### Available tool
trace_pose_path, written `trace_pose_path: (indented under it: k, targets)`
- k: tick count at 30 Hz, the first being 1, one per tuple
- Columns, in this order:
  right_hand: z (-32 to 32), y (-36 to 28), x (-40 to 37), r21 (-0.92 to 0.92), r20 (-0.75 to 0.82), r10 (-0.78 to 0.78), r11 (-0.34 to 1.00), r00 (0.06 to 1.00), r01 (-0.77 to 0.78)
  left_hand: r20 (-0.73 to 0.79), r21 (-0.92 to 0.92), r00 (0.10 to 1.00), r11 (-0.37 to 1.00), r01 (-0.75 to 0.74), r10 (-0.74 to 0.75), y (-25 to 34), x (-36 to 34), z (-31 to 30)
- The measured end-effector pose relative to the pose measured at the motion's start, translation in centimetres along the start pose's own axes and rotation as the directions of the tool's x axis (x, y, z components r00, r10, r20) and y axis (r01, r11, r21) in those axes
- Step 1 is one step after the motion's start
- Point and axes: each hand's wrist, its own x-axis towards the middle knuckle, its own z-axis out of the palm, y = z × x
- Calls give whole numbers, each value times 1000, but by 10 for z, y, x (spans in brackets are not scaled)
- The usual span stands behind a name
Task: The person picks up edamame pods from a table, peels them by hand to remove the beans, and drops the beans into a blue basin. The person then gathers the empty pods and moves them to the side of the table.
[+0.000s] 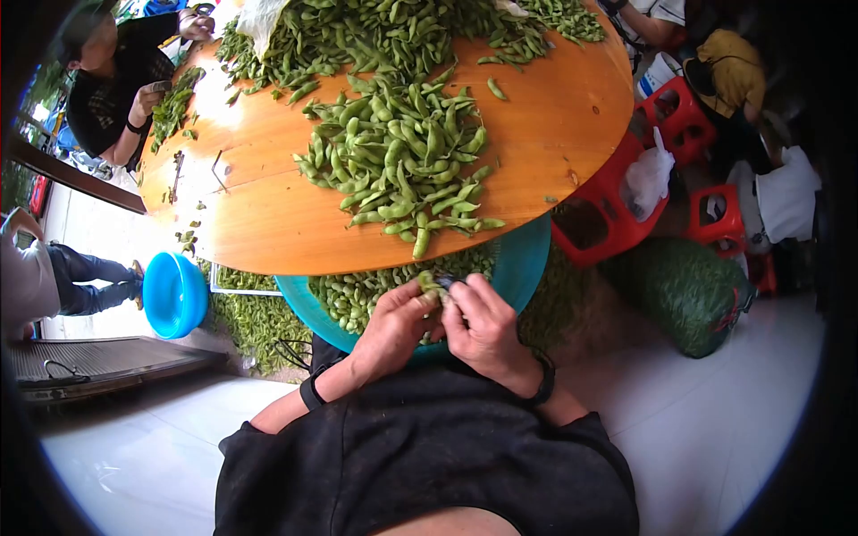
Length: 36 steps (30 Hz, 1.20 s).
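Over a teal basin [527, 268] of shelled green beans [353, 299], my two hands meet close together. My left hand [393, 329] is closed on a green pod [431, 284] at its fingertips. Against the same pod, my right hand [483, 326] has its fingers pressed together around a small dark object [444, 280], whose shape is mostly hidden. Just beyond the hands, a pile of green pods [393, 156] lies on the orange wooden table [554, 116], reaching near its front edge.
A co-worker [112, 80] handles greens at the table's left. Another person [63, 277] stands far left beside a blue basin [175, 295]. Red stools [608, 205] and a full green sack [684, 295] are at the right. Pod husks [250, 326] cover the floor under the table.
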Motion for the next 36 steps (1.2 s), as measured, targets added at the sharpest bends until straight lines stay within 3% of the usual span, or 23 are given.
trace_pose_path:
  k: [1, 2, 3, 4, 5, 7, 9, 11, 12, 15, 17, 19, 21, 23, 24, 25, 26, 27, 29, 32, 36]
  targets:
    - [-10, -1, 0, -34, -27, 23, 999, 999, -24, -25, 368, 999, 930, -9, 20, 5, -4, 3]
    - [-24, 1, 3, -109, -70, 20, 994, 997, -28, 117, 695, 965, 674, -248, 235, 11, -7, 8]
    - [-38, 6, 5, -183, -113, 15, 983, 994, -36, 321, 865, 875, 264, -426, 361, 16, -9, 11]
    - [-52, 15, 5, -293, -162, 63, 950, 985, -109, 373, 900, 836, 62, -431, 402, 17, -10, 10]
    - [-65, 25, 6, -395, -216, 102, 900, 971, -182, 372, 899, 833, 62, -433, 409, 22, -10, 12]
    - [-83, 53, 11, -510, -353, 125, 805, 927, -303, 481, 873, 629, -266, -409, 611, 36, -12, 20]
    - [-95, 58, 12, -466, -407, 180, 802, 896, -373, 453, 888, 601, -270, -372, 659, 46, -7, 24]
    - [-94, 49, 14, -436, -406, 189, 820, 894, -371, 440, 897, 572, -374, -236, 693, 55, 1, 31]
    - [-91, 44, 15, -410, -340, 188, 852, 922, -325, 435, 896, 583, -394, -204, 686, 53, 7, 28]
    - [-71, 27, 20, -222, -213, 229, 935, 950, -275, 398, 913, 561, -371, -167, 726, 50, 12, 26]
    - [-56, 11, 22, -8, -59, 329, 944, 942, -330, 398, 916, 517, -359, -178, 758, 54, 10, 23]
    - [-43, 5, 24, 137, 101, 313, 936, 944, -325, 202, 966, 625, -49, -253, 754, 63, 2, 24]
    - [-31, 0, 25, 271, 173, 337, 887, 925, -374, 197, 957, 623, -10, -291, 757, 64, 0, 17]
    - [-29, -7, 29, 450, 302, 408, 736, 862, -506, 88, 796, 744, 403, -452, 662, 57, -6, 12]
    - [-29, -10, 31, 447, 298, 418, 733, 858, -512, 90, 744, 785, 483, -462, 613, 55, -11, 13]
    - [-28, -12, 33, 557, 402, 440, 578, 803, -596, 93, 742, 790, 487, -461, 606, 50, -12, 13]
    - [-28, -13, 35, 635, 505, 435, 398, 746, -662, 77, 663, 825, 590, -461, 560, 46, -13, 14]
    - [-28, -14, 36, 634, 504, 439, 397, 744, -664, 65, 575, 857, 683, -451, 512, 42, -13, 13]
    - [-26, -15, 38, 712, 536, 409, 251, 739, -656, 73, 592, 858, 670, -448, 509, 37, -13, 9]
    - [-24, -10, 34, 700, 557, 420, 225, 716, -678, 186, 724, 777, 451, -522, 602, 32, -13, 0]
    - [-26, -10, 33, 675, 592, 399, 231, 701, -701, 236, 744, 741, 374, -554, 628, 30, -12, -5]
